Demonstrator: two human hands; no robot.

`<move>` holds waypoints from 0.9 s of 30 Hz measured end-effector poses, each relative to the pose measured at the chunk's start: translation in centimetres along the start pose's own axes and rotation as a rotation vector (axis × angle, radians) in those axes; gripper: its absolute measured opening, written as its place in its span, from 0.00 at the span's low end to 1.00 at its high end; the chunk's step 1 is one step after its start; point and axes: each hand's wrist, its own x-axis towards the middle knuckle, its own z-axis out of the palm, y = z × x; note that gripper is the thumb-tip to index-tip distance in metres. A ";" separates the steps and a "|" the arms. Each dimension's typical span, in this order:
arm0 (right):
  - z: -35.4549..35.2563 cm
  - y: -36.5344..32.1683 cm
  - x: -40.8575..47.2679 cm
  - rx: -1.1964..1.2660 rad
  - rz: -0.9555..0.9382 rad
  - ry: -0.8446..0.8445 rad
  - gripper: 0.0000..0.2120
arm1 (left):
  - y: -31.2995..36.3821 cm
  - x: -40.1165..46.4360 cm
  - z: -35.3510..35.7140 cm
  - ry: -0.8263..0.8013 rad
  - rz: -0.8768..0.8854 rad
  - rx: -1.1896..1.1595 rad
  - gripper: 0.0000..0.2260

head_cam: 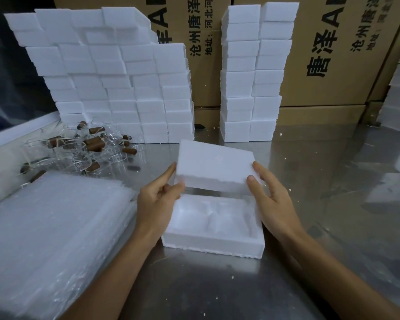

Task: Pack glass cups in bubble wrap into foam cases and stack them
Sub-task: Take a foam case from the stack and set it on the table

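Above the open foam case (pixel 214 237) on a steel table (pixel 310 204), the left hand (pixel 158 199) and right hand (pixel 271 197) clamp a foam lid (pixel 214 168) by its ends; glass cups (pixel 79 153) lie well left of the case, beyond a bubble wrap stack (pixel 49 239).

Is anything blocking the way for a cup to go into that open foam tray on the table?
Partly. Both hands, left hand and right hand, hold the foam lid raised over the tray's far edge. The foam tray looks empty, and the glass cups lie unwrapped to the left.
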 end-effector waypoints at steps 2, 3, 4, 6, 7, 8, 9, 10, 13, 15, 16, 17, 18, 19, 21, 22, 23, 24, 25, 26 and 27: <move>0.0 0.4 0.2 0.018 0.019 0.028 0.21 | -0.2 0.0 -0.1 -0.016 -0.030 0.023 0.20; 0.1 0.5 0.2 0.030 0.026 0.040 0.20 | -0.1 0.0 -0.1 -0.009 -0.025 0.067 0.20; 0.2 0.6 0.2 0.036 0.032 0.046 0.20 | -0.2 -0.1 -0.1 -0.004 -0.012 0.124 0.20; 0.3 0.8 0.3 0.030 0.049 0.036 0.20 | -0.2 -0.1 0.0 0.011 -0.010 0.183 0.18; 0.4 1.0 0.3 0.024 0.066 0.023 0.21 | -0.2 -0.1 0.0 0.015 -0.022 0.197 0.17; 0.5 1.1 0.4 0.017 0.084 0.010 0.21 | -0.2 -0.1 0.0 0.015 -0.029 0.214 0.15; 0.5 1.2 0.4 0.007 0.102 0.002 0.21 | -0.1 -0.2 0.1 0.016 -0.045 0.220 0.12; 0.5 1.3 0.5 -0.005 0.119 -0.001 0.20 | -0.2 -0.1 0.1 0.024 -0.064 0.219 0.08; 0.6 1.4 0.6 -0.018 0.167 0.001 0.17 | -0.5 -0.1 0.2 0.052 -0.138 0.241 0.13; 0.9 1.4 0.6 -0.023 0.181 0.007 0.13 | -0.9 0.1 0.2 0.104 -0.162 0.255 0.10; 1.1 1.4 0.7 -0.027 0.182 0.013 0.11 | -1.1 0.2 0.2 0.125 -0.163 0.254 0.08; 1.3 1.3 0.8 -0.027 0.180 0.022 0.10 | -1.1 0.3 0.2 0.148 -0.169 0.245 0.07; 1.6 1.2 0.9 -0.024 0.178 0.030 0.10 | -1.3 0.4 0.1 0.157 -0.171 0.219 0.06; 1.8 1.1 1.0 -0.020 0.179 0.037 0.10 | -1.2 0.4 -0.1 0.160 -0.182 0.198 0.05; 2.3 0.9 1.4 -0.011 0.181 0.035 0.11 | -1.3 0.7 -0.5 0.144 -0.185 0.168 0.05; 2.5 0.9 1.6 -0.004 0.180 0.028 0.11 | -1.4 0.9 -0.7 0.136 -0.173 0.165 0.07; 2.7 0.9 1.7 0.001 0.175 0.021 0.11 | -1.4 1.1 -0.8 0.132 -0.159 0.173 0.09; 2.8 0.9 1.9 0.007 0.172 0.015 0.11 | -1.5 1.3 -0.9 0.130 -0.143 0.186 0.10; 2.9 0.8 2.0 0.013 0.171 0.011 0.12 | -1.4 1.4 -1.0 0.125 -0.132 0.196 0.11; 3.0 0.8 2.1 0.016 0.171 0.008 0.13 | -1.4 1.5 -1.0 0.115 -0.116 0.193 0.11; 3.1 0.8 2.1 0.014 0.171 0.005 0.13 | -1.3 1.5 -1.0 0.100 -0.103 0.189 0.10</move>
